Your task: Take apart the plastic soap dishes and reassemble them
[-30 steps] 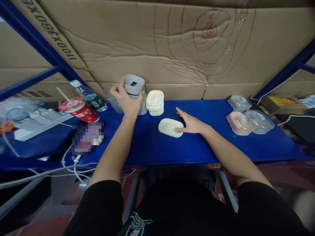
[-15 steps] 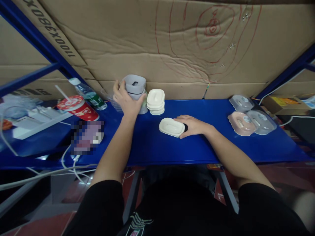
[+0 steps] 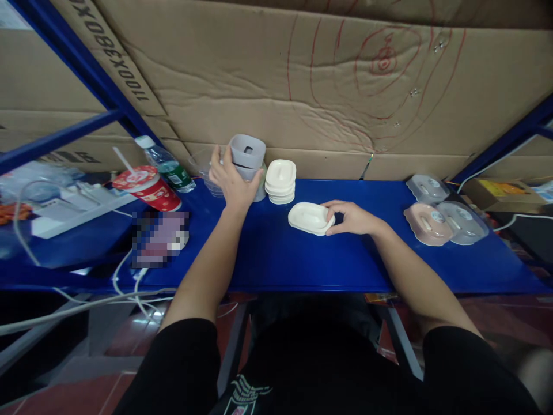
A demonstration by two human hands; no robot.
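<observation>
My left hand (image 3: 237, 177) is wrapped round a stack of grey soap-dish trays; the top grey tray (image 3: 247, 148) sits tilted, with a dark slot in its floor. Its thumb is on the right side and its fingers on the left. My right hand (image 3: 352, 218) pinches the right end of a cream oval soap dish (image 3: 307, 218), fingers over the rim and thumb at the front edge. The dish appears low over the table, though I cannot tell whether it touches. Between the hands and farther back stands a stack of cream soap dishes (image 3: 280, 180).
Clear lids (image 3: 207, 173) lie left of the grey stack. At right are lidded soap boxes, one pink (image 3: 428, 223) and a grey one (image 3: 464, 222). A red cup with straw (image 3: 151, 187), a bottle (image 3: 166, 164) and a power strip (image 3: 80, 213) stand left. Cardboard (image 3: 242, 69) walls the back.
The right hand's fingers have shifted from the cream dish's end onto its inner rim. The left hand still grips the grey stack, and its top tray looks more separated. The whole view has shifted slightly.
</observation>
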